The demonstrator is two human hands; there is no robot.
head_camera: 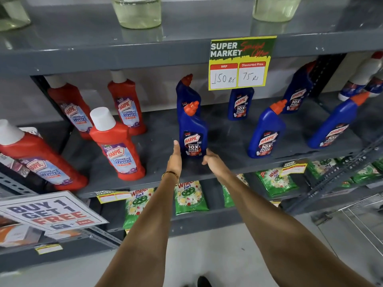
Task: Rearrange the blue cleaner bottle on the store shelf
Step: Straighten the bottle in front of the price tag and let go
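Observation:
A blue Harpic cleaner bottle (192, 139) with an orange cap stands upright near the front middle of the grey shelf (157, 148). My left hand (175, 157) is held flat and upright just left of the bottle's base, fingers straight, with a thin gap to it. My right hand (211, 159) is at the bottle's lower right side with fingers curled against it. A second blue bottle (187, 94) stands directly behind the first one.
More blue bottles (266, 133) (333, 125) (240, 104) stand to the right. Red bathroom-cleaner bottles (117, 146) (126, 106) stand to the left. A yellow price sign (240, 63) hangs from the shelf above. Green detergent packs (189, 197) fill the shelf below.

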